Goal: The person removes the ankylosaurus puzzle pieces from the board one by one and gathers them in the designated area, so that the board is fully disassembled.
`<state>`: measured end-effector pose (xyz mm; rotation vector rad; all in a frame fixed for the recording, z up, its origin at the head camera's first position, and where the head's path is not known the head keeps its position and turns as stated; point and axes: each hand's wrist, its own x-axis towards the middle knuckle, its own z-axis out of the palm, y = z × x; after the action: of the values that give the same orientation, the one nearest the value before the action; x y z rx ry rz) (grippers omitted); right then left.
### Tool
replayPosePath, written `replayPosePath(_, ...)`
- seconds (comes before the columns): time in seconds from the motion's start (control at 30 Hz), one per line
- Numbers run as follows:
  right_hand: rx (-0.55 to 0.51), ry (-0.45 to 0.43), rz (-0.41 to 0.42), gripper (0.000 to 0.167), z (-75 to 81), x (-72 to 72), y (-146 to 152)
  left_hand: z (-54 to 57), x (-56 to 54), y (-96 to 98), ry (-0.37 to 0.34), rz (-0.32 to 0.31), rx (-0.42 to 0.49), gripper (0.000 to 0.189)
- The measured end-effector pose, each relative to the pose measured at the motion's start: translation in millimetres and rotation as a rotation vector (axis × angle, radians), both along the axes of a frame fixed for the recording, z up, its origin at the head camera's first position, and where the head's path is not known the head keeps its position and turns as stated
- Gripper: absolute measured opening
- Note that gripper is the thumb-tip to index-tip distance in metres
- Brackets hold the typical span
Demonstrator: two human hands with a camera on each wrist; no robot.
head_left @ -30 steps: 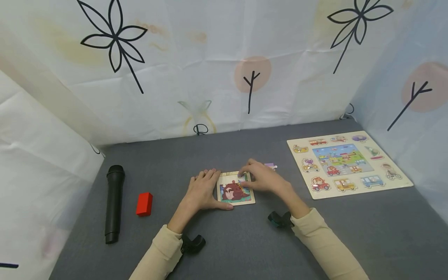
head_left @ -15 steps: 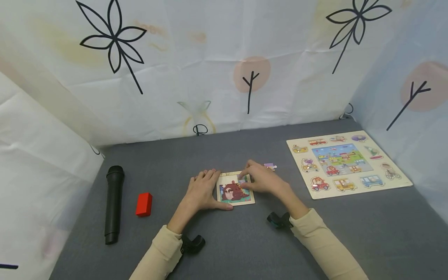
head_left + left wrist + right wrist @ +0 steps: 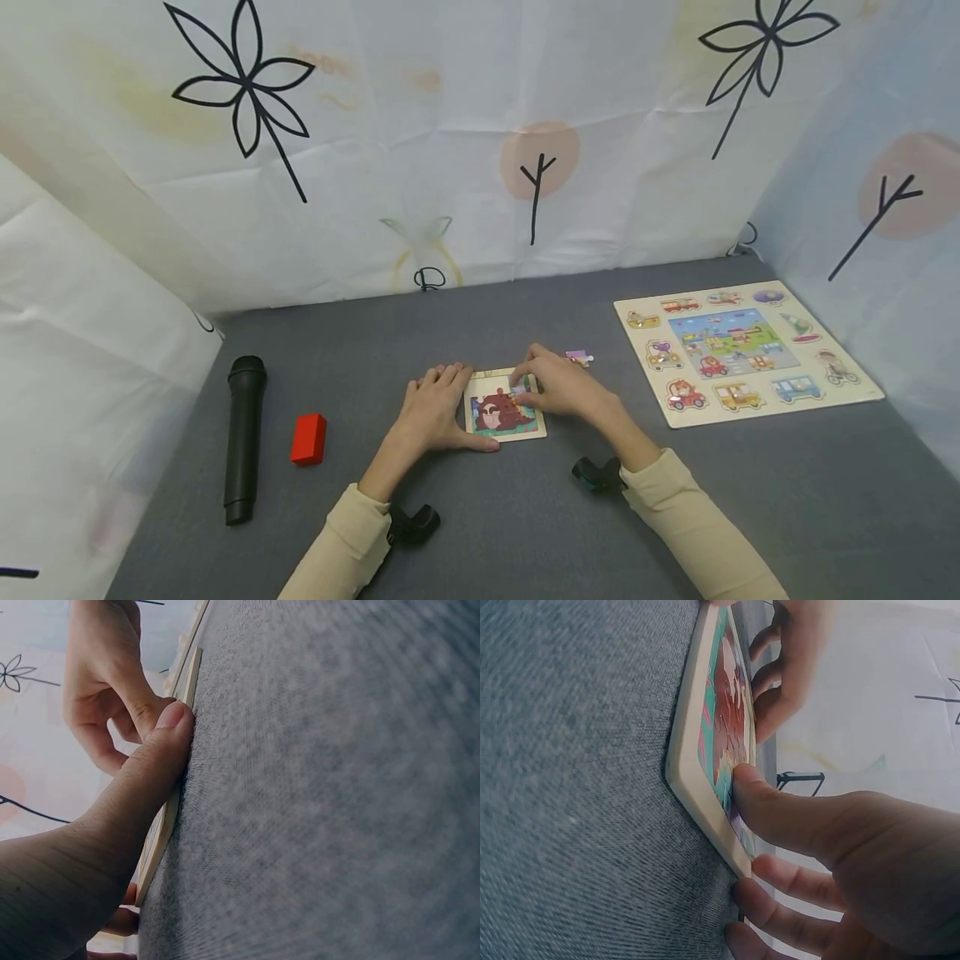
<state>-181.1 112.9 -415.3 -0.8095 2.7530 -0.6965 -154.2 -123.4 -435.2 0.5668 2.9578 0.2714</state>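
A small wooden-framed jigsaw puzzle (image 3: 501, 414) with a dark red dinosaur-like picture lies on the grey table. My left hand (image 3: 429, 414) holds the frame from its left side, thumb along the near edge and fingers at the far left. Over the upper right part of the picture, my right hand (image 3: 564, 383) pinches a pale purple puzzle piece (image 3: 519, 388) between thumb and index finger. In the right wrist view the right thumb (image 3: 761, 795) touches the picture surface, while the other fingers curl beyond the frame's edge. Another purple puzzle piece (image 3: 579, 357) lies just behind the right hand.
To the right lies a large wooden vehicle puzzle board (image 3: 750, 354). A black microphone (image 3: 244, 437) and a red block (image 3: 308, 438) are on the left. White patterned cloth (image 3: 465, 167) stands behind the table (image 3: 495, 525) and along both sides.
Both hands and the puzzle stay almost in place. The right hand has shifted very slightly, uncovering more of the loose purple piece behind it.
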Motion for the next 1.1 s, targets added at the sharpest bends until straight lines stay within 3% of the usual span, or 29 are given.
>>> replayPosePath(0.5, -0.031, 0.029, 0.015, 0.023, 0.0, 2.4, 0.0, 1.0, 0.2, 0.5, -0.007, 0.003, 0.002, 0.124)
replayPosePath(0.77, -0.019, 0.03, -0.005, 0.049, -0.2, 1.6, -1.1, 1.0, 0.3, 0.6, 0.0, 0.001, -0.002, 0.125)
replayPosePath(1.1, 0.002, 0.034, -0.009, 0.044, 1.0, 1.0, -0.8, 0.1, -0.6, 0.7, -0.005, -0.001, 0.0, 0.125)
